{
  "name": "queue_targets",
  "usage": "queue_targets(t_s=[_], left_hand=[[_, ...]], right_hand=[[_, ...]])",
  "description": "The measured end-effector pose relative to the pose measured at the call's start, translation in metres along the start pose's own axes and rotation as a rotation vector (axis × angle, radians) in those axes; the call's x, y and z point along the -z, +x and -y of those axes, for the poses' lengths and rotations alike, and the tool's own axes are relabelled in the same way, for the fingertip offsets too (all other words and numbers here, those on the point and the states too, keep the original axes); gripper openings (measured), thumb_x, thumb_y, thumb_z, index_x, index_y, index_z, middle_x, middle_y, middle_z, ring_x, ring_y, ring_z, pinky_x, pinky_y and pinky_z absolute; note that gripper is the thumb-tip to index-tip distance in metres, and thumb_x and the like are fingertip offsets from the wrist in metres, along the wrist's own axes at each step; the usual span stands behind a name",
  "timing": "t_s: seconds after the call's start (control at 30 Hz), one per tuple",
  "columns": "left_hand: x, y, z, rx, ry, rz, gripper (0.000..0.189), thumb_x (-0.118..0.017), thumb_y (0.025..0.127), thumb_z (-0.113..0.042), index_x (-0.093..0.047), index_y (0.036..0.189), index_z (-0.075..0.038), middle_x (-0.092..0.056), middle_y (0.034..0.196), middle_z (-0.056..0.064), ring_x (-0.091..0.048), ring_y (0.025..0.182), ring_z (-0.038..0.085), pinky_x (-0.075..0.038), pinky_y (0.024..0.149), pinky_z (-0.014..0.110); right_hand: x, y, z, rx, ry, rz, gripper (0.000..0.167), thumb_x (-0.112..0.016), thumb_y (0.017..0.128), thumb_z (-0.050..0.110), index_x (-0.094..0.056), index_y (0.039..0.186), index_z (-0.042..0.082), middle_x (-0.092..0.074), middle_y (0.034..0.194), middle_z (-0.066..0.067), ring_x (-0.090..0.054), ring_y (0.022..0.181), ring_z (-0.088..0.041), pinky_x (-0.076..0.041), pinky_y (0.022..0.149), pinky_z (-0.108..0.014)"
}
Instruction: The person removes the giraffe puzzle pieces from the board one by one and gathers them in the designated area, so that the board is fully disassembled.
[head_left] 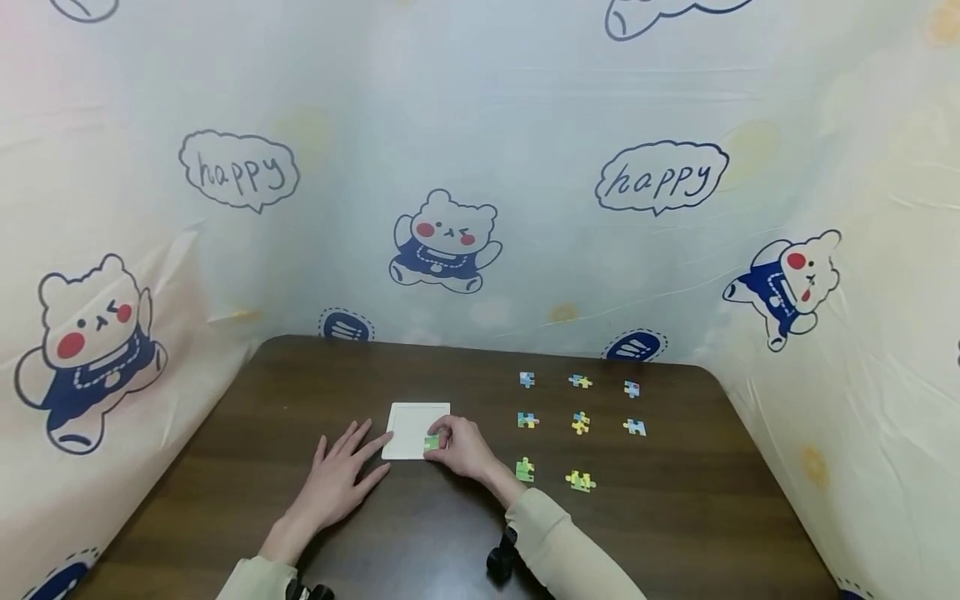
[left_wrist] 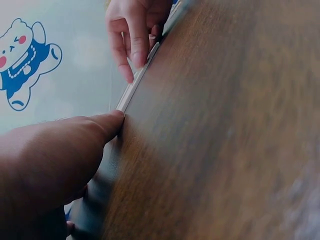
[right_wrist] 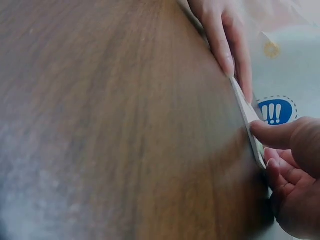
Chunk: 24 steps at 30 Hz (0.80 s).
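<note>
A white square puzzle tray [head_left: 407, 423] lies flat on the dark wooden table. My right hand [head_left: 467, 451] pinches a small green jigsaw piece [head_left: 431, 442] between thumb and fingers, over the tray's near right corner. My left hand [head_left: 336, 483] is spread on the table, its index fingertip at the tray's left edge and its thumb near the front left corner. From the right wrist, the tray [right_wrist: 245, 107] shows edge-on, with the right thumb at its near side and the other fingers curled beyond. Most of the held piece is hidden there.
Right of the tray, several loose jigsaw pieces lie spaced in rough rows, among them a green one [head_left: 525, 470], a yellow-green one [head_left: 581, 481] and a blue one [head_left: 634, 427]. A printed cloth [head_left: 525, 275] hangs behind the table [head_left: 315, 383] and at its sides.
</note>
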<state>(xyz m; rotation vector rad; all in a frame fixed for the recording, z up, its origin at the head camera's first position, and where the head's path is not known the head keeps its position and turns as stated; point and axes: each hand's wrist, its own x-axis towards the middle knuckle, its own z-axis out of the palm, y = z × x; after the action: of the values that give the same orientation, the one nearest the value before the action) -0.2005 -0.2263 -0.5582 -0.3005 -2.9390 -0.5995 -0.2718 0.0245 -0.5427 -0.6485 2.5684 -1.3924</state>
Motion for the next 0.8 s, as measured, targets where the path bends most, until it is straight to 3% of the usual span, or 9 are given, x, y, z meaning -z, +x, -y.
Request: queue_targets(t_s=[0.27,0.37,0.63,0.8], left_hand=[[0.0,-0.001,-0.002,0.006,0.01,0.002,0.057,-0.072,0.105,-0.042,-0.061,0.159,-0.026,-0.048,0.172,0.022,-0.039,0.162,0.051,-0.019,0.123,0.088],[0.0,0.0,-0.002,0.003,0.009,0.003,0.057,-0.073,0.105,-0.042,-0.061,0.159,-0.026,-0.047,0.172,0.022,-0.039,0.162,0.051,-0.019,0.123,0.088],[-0.002,0.0,-0.001,0.002,0.013,0.0,0.056,-0.073,0.105,-0.042,-0.062,0.158,-0.027,-0.048,0.172,0.022,-0.039,0.162,0.051,-0.019,0.123,0.087],[-0.003,0.0,-0.001,0.001,0.009,-0.009,0.056,-0.072,0.106,-0.042,-0.061,0.159,-0.028,-0.047,0.172,0.022,-0.039,0.162,0.051,-0.019,0.123,0.087]], right_hand=[[0.002,-0.003,0.0,-0.025,-0.04,-0.042,0.038,-0.09,0.09,0.007,-0.071,0.121,-0.005,-0.056,0.075,0.0,-0.046,0.064,-0.004,-0.041,0.065,-0.02],[0.002,-0.003,-0.003,-0.014,-0.039,-0.054,0.034,-0.091,0.089,0.007,-0.073,0.115,-0.005,-0.057,0.075,-0.001,-0.047,0.064,-0.006,-0.042,0.064,-0.021],[-0.011,-0.001,-0.032,0.168,-0.141,-0.16,0.032,-0.096,0.085,0.016,-0.07,0.103,0.008,-0.055,0.093,-0.001,-0.05,0.079,-0.01,-0.043,0.068,-0.021],[-0.009,-0.004,-0.029,0.182,-0.09,-0.16,0.034,-0.094,0.086,0.013,-0.072,0.109,0.004,-0.059,0.098,-0.004,-0.054,0.076,-0.008,-0.046,0.068,-0.019]])
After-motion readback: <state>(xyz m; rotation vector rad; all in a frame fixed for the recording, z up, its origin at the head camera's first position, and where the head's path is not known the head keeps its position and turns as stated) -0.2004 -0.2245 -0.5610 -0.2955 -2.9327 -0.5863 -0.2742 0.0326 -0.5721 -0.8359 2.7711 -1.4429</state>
